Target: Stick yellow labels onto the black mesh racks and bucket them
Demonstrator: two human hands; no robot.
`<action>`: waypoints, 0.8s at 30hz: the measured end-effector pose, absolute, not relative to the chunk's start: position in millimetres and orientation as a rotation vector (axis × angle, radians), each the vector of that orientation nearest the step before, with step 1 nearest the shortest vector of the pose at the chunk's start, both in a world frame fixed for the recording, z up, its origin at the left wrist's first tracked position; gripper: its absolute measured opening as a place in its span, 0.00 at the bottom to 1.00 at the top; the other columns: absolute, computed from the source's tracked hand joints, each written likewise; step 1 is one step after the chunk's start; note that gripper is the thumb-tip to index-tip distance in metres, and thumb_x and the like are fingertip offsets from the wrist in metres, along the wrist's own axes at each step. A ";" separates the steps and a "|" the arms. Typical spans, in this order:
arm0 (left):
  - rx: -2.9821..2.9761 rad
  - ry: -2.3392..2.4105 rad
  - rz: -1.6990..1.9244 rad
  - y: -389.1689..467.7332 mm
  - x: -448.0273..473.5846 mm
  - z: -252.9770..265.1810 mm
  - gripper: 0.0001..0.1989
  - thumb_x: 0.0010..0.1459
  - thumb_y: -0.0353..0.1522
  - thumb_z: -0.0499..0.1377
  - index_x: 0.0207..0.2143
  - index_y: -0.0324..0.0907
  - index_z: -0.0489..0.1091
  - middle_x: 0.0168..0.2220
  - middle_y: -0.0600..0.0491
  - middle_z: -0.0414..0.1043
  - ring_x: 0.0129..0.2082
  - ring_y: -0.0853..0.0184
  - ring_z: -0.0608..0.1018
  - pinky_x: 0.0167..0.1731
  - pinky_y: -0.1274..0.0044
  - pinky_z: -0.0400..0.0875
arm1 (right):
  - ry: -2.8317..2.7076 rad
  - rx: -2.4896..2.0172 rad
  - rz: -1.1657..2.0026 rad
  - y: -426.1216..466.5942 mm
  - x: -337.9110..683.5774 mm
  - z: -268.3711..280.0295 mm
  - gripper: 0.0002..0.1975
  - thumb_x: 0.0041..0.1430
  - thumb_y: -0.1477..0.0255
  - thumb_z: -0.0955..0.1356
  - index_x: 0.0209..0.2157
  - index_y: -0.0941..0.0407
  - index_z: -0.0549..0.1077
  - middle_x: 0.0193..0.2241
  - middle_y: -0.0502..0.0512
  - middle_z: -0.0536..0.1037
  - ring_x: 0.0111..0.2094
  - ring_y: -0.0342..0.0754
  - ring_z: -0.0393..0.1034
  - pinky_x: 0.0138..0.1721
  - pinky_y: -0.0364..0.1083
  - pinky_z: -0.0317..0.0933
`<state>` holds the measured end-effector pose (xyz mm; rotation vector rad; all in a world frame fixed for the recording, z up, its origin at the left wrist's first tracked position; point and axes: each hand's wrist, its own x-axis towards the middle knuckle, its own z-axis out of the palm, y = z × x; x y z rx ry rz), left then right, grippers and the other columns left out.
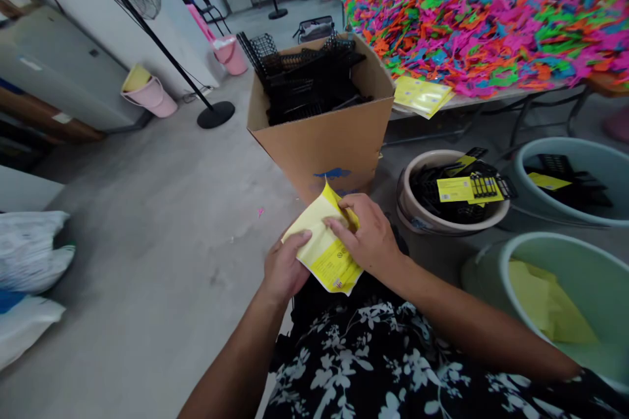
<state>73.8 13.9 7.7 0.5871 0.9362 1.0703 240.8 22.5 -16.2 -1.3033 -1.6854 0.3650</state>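
The left hand point(285, 266) closes on the near-left edge of a yellow printed paper point(327, 254), thumb on top; the right hand point(372, 236) curls over its far-right side, thumb and fingers nearly together. The paper slants between both, over the patterned clothing point(363, 353), before a cardboard box point(324, 144).

Grey flr point(162, 222) runs thru L & ctr of frame: fan base point(215, 115) plus 2 pink buckets point(153, 98) upper L, white sacks point(34, 252) lower L edge, tiny pink scrap point(260, 212) nr ctr. Round tubs point(484, 275) stand on it at R. Upper R, I see a tbl point(466, 103) w/ a huge heap of bright plastic pcs point(472, 26), yellow sheets point(421, 95) at its L end.
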 end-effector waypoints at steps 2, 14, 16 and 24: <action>0.601 0.943 1.091 11.0 76.9 6.9 0.32 0.53 0.36 0.68 0.61 0.37 0.73 0.50 0.41 0.83 0.53 0.44 0.83 0.57 0.58 0.77 | -1.674 -1.284 0.398 24.1 245.2 -16.3 0.10 0.72 0.62 0.67 0.45 0.53 0.71 0.42 0.58 0.79 0.45 0.55 0.74 0.49 0.55 0.67; 0.630 0.929 1.056 5.4 80.3 4.7 0.32 0.54 0.36 0.68 0.62 0.42 0.73 0.52 0.44 0.82 0.56 0.46 0.81 0.57 0.59 0.77 | -1.609 -1.238 0.562 24.8 254.6 -15.2 0.11 0.69 0.60 0.70 0.44 0.52 0.75 0.40 0.55 0.81 0.41 0.51 0.75 0.44 0.51 0.68; 0.645 0.914 1.041 5.1 81.1 1.9 0.32 0.56 0.37 0.68 0.63 0.44 0.73 0.53 0.46 0.82 0.56 0.47 0.80 0.59 0.60 0.76 | -1.607 -1.220 0.550 23.1 251.8 -15.7 0.10 0.68 0.60 0.70 0.43 0.52 0.75 0.38 0.54 0.81 0.40 0.51 0.75 0.44 0.50 0.68; 0.605 0.910 1.091 3.6 85.6 5.5 0.33 0.53 0.36 0.69 0.62 0.42 0.74 0.52 0.44 0.83 0.56 0.46 0.80 0.58 0.61 0.76 | -1.603 -1.161 0.563 25.5 258.0 -15.5 0.12 0.74 0.66 0.64 0.43 0.53 0.78 0.40 0.55 0.83 0.44 0.51 0.77 0.48 0.52 0.69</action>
